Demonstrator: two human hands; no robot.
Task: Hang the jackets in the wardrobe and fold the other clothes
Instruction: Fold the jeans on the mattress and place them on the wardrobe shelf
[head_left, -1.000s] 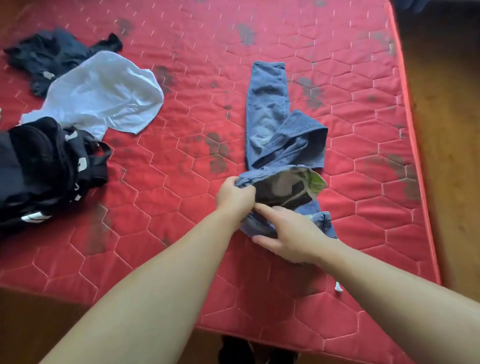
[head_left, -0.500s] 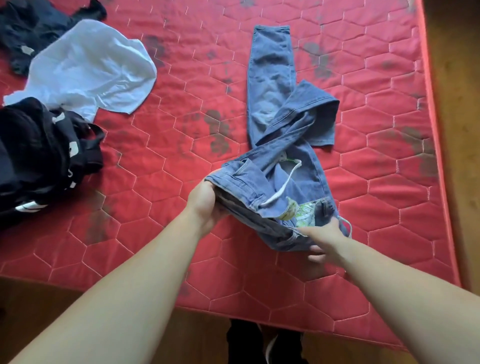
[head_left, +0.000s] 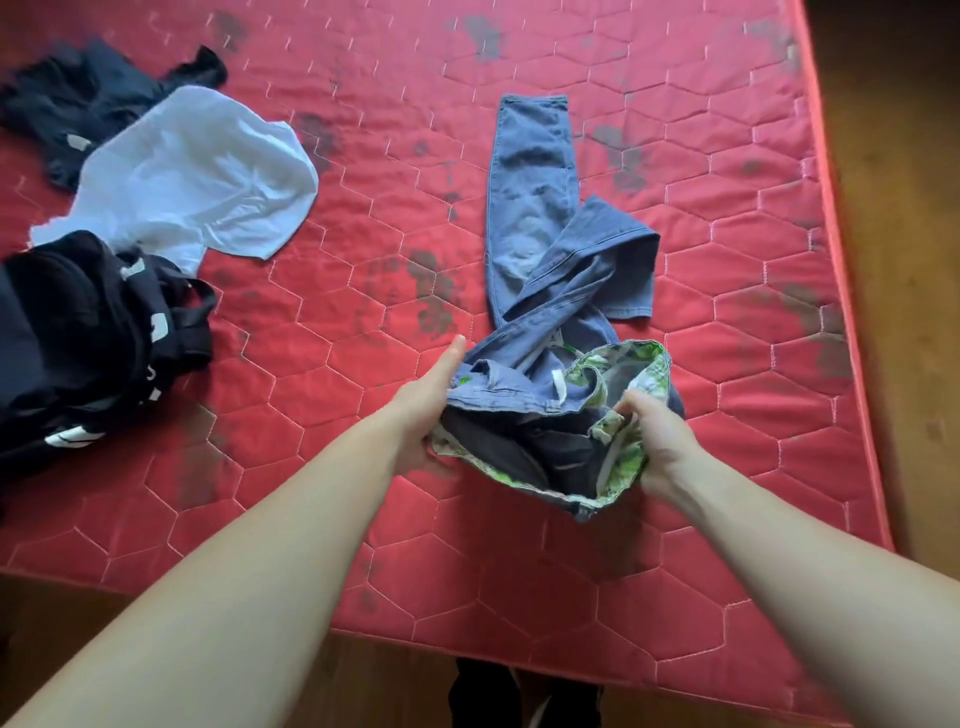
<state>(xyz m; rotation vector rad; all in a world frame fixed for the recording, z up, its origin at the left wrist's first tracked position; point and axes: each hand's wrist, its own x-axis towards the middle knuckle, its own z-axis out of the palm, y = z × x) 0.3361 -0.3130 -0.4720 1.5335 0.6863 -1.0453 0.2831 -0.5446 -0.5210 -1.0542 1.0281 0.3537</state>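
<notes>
On the red quilted mattress (head_left: 701, 291), a person is standing at the near edge and working over a pair of blue jeans (head_left: 530, 208). The jeans are lying right of the mattress's middle, 1 leg stretching straight toward the far side and the other doubling back across it in a twist.

What is changing is the waist: a second ago it was bunched tight between both hands, and now it is being pulled wide, so the green-and-white printed lining (head_left: 644, 374) is showing around the opening. That suggests the jeans are being untangled and squared up rather than folded yet; the crossed leg probably needs straightening first.

To the left, well apart from the jeans, a white garment (head_left: 197, 171) is lying crumpled between 2 dark ones: a black piece with white markings (head_left: 78, 338) at the mattress's left edge and a dark garment (head_left: 98, 93) toward the far corner. All 3 are waiting unfolded, so the job is looking far from finished.

The left hand (head_left: 421, 410) is holding the waistband's left side, its grip looking closed on the denim with the forefinger lying straight along the cloth. The right hand (head_left: 657, 441) is gripping the right side, fingers curled into the lining.
</notes>
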